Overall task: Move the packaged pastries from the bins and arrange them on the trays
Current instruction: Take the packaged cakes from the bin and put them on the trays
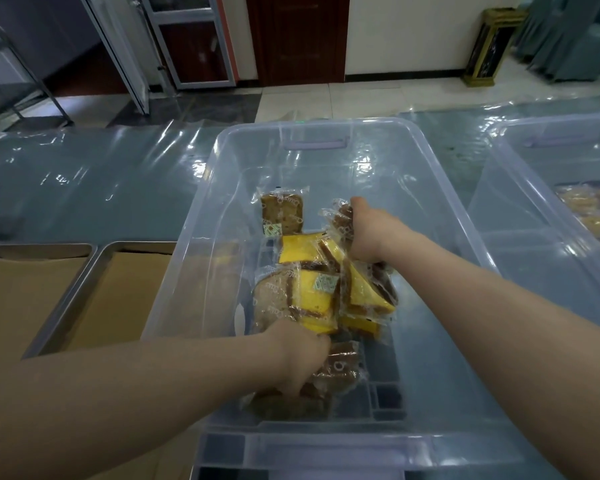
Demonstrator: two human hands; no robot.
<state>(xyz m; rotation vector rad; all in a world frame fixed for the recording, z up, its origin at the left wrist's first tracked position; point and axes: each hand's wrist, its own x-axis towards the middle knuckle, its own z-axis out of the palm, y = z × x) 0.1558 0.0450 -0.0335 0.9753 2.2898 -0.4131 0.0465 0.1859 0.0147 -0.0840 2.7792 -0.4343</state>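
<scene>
Both grips are down inside the clear plastic bin [440,209]. Left hand [300,355] is curled over brown wrapped slices at the near end of the pile, fingers buried in the wrappers; it appears closed on several packets. Right hand [369,233] is clenched on a brown packet at the far right of the pile, wrapper bunched under the fingers.

Packaged pastries [312,292] lie in a loose heap on the bin floor: yellow cake slices with brown crust edges, some brown ones, each in clear film. One brown packet [282,213] lies apart, toward the far wall.

Two paper-lined metal trays [84,289] sit on the tabletop left of the bin, nothing on them in view.

Handling judgement: packets look light, cake soft and crushable, film slick and crinkly. Best taken flat across the slice or by the sealed wrapper edge, without squeezing. A fistful may shed packets on lifting.
</scene>
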